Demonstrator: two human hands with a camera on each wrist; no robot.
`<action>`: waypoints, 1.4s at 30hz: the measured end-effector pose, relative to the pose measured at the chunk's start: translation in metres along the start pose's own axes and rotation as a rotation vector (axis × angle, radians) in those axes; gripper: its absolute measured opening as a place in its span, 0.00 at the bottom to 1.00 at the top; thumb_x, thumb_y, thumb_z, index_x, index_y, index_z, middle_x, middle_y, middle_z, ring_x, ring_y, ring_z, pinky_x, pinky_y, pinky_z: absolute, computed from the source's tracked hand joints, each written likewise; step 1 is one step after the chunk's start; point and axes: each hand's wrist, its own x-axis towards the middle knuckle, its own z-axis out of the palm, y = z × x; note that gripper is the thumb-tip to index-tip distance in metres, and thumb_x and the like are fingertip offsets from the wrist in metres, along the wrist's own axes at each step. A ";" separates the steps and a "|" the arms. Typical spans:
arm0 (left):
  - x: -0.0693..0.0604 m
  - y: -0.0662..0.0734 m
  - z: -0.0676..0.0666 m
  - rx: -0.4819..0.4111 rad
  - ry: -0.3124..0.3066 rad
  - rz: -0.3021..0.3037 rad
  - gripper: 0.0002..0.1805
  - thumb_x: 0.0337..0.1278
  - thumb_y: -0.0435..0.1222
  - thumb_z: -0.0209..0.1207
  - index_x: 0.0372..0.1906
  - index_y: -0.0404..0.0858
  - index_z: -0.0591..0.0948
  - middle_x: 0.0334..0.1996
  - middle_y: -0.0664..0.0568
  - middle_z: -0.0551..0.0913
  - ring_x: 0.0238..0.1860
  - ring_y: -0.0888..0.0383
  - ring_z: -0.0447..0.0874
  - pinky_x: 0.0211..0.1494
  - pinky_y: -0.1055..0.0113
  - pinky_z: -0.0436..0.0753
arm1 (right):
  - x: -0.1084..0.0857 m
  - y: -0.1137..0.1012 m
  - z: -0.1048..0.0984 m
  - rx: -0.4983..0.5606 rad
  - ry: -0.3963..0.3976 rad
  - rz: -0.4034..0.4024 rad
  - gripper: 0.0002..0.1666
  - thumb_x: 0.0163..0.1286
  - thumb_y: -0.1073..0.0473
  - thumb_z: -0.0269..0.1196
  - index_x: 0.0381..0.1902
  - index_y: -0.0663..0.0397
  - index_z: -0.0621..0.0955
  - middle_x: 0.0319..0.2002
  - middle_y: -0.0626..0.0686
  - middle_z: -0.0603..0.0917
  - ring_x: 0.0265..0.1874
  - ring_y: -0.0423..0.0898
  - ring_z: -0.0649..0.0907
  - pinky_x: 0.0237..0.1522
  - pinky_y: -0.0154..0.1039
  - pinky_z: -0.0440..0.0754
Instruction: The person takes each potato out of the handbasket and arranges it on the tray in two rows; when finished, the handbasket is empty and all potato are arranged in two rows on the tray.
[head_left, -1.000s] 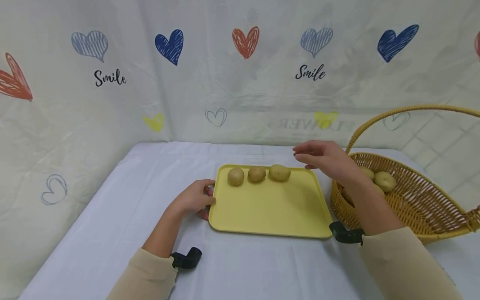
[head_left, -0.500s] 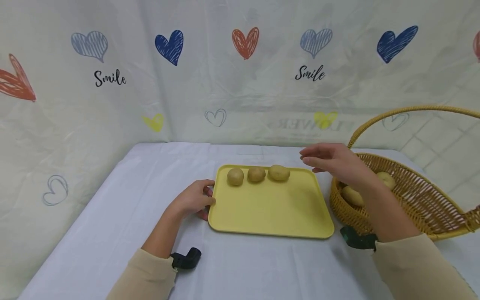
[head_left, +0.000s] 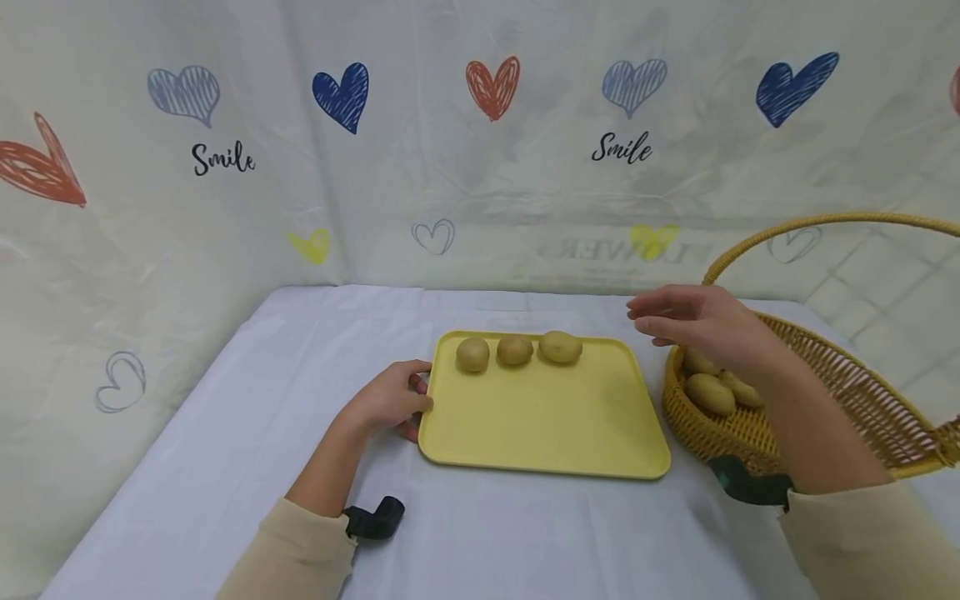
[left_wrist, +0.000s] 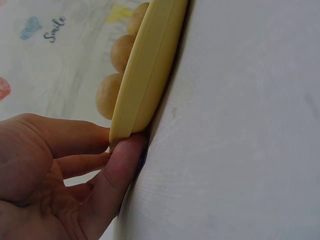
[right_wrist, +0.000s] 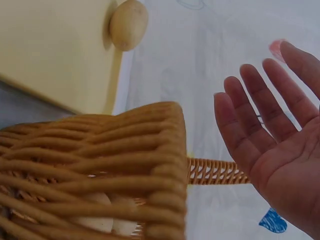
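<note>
My left hand grips the left edge of a yellow tray; the left wrist view shows its fingertips at the tray's rim and side. Along the tray's far side sit three potatoes in a row: a round one, a middle one and an oval one. My right hand hovers over the left end of a wicker basket, holding nothing. Its fingers look relaxed and slightly bent in the right wrist view. Below it, several potatoes lie in the basket, partly hidden by the forearm.
The basket's tall arched handle rises behind the right hand. A white cloth covers the table. Behind stands a white curtain printed with hearts. A black wrist device sits on each wrist.
My right hand has moved right, from beside the tray's far right corner to over the basket, uncovering more potatoes there. The left hand and the three tray potatoes stay in place.
</note>
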 end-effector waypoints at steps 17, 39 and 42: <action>-0.002 0.001 0.001 -0.014 -0.002 0.008 0.35 0.64 0.24 0.58 0.76 0.34 0.66 0.46 0.43 0.73 0.32 0.53 0.80 0.26 0.60 0.90 | -0.011 0.013 -0.021 -0.074 0.002 0.004 0.27 0.75 0.38 0.62 0.65 0.42 0.81 0.63 0.53 0.83 0.51 0.39 0.85 0.49 0.32 0.84; -0.002 0.002 0.000 -0.012 -0.003 0.001 0.35 0.64 0.24 0.58 0.76 0.33 0.66 0.46 0.43 0.72 0.32 0.53 0.80 0.26 0.60 0.90 | -0.019 0.044 -0.045 -0.103 0.002 0.056 0.30 0.75 0.43 0.64 0.69 0.47 0.78 0.61 0.48 0.85 0.48 0.25 0.81 0.46 0.25 0.80; -0.003 0.002 0.000 -0.012 -0.003 0.002 0.36 0.63 0.24 0.58 0.76 0.33 0.66 0.46 0.43 0.73 0.33 0.53 0.80 0.26 0.60 0.90 | -0.018 0.046 -0.048 -0.103 0.003 0.051 0.29 0.75 0.43 0.64 0.69 0.47 0.79 0.58 0.44 0.86 0.48 0.25 0.81 0.46 0.25 0.79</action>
